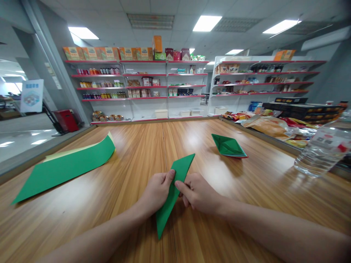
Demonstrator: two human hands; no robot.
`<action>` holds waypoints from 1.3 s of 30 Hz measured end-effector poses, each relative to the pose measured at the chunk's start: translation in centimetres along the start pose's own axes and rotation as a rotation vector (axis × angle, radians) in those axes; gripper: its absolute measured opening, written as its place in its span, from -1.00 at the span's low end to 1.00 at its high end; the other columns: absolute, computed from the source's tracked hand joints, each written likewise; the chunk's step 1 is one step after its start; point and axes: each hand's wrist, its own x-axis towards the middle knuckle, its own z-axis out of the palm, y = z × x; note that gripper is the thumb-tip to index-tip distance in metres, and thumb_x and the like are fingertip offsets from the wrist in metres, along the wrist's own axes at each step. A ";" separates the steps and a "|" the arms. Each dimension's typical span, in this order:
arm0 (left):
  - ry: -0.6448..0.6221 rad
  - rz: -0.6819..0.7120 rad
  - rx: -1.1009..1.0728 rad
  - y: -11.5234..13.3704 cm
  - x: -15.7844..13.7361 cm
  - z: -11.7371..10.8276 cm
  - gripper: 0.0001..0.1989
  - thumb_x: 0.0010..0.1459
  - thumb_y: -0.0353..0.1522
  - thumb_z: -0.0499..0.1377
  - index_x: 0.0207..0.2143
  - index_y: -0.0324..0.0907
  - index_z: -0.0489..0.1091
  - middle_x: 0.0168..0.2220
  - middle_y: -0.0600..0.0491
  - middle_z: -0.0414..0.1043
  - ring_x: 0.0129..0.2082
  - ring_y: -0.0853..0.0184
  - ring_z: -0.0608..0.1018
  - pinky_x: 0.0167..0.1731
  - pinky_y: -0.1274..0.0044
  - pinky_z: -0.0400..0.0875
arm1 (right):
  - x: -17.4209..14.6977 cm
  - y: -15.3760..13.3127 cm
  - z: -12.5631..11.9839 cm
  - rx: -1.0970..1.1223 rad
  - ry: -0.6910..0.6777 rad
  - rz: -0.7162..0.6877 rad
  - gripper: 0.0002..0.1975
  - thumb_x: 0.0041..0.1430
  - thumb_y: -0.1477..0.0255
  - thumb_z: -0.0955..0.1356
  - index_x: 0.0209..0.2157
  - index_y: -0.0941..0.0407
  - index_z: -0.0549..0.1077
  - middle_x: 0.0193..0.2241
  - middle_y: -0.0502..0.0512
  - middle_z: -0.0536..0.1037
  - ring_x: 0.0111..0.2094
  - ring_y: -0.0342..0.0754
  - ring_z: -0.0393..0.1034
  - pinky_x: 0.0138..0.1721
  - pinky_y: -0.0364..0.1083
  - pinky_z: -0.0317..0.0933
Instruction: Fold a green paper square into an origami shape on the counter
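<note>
A folded piece of green paper (168,210), a slanted strip with pointed ends, is held up over the wooden table (131,153). My left hand (157,188) grips its left edge, thumb on top. From the other side my right hand (199,191) pinches it, thumb on the face and fingers curled behind. Off to the right lies a small stack of folded paper pieces (229,145), a green one on top. Toward the left, flat green paper sheets (68,168) rest with a curled right end and a yellowish sheet behind.
At the right stands a clear plastic bottle (315,149). Beyond a raised edge there are packaged snacks (270,126) and black boxes (298,111). Shelves (148,98) of goods line the back. A red box (66,120) and a sign (31,95) are on the left.
</note>
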 end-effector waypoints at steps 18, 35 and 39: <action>-0.383 -0.196 -0.653 0.1 0.1 -0.4 -0.58 0.24 -0.17 0.01 -0.31 -0.37 0.43 -0.38 -0.16 0.52 -0.62 0.32 0.57 -0.69 0.62 0.41 | 1.8 2.8 -1.1 0.605 0.079 0.138 -0.48 -0.02 0.06 0.37 -0.71 0.24 0.37 -0.80 0.02 0.36 -0.83 -0.26 0.17 -0.85 -0.28 -0.04; -0.027 0.201 -0.202 -0.2 -0.6 0.9 -0.45 0.02 -0.32 0.29 0.07 -0.18 0.27 -0.01 -0.11 0.42 -0.03 0.15 0.46 -0.02 0.40 0.32 | 0.5 1.7 -0.1 0.344 0.041 0.133 -0.50 0.20 0.08 0.19 -0.63 0.17 0.30 -0.77 -0.05 0.28 -0.76 -0.23 0.17 -0.76 -0.25 0.01; -0.152 0.098 -0.397 0.2 -0.6 0.5 -0.59 0.13 -0.32 0.18 0.04 -0.26 0.33 -0.13 -0.12 0.48 -0.19 0.20 0.53 -0.17 0.41 0.39 | 0.6 1.9 -0.4 0.364 0.100 0.090 -0.47 0.24 0.06 0.14 -0.57 0.18 0.33 -0.74 -0.03 0.31 -0.74 -0.23 0.19 -0.75 -0.25 0.01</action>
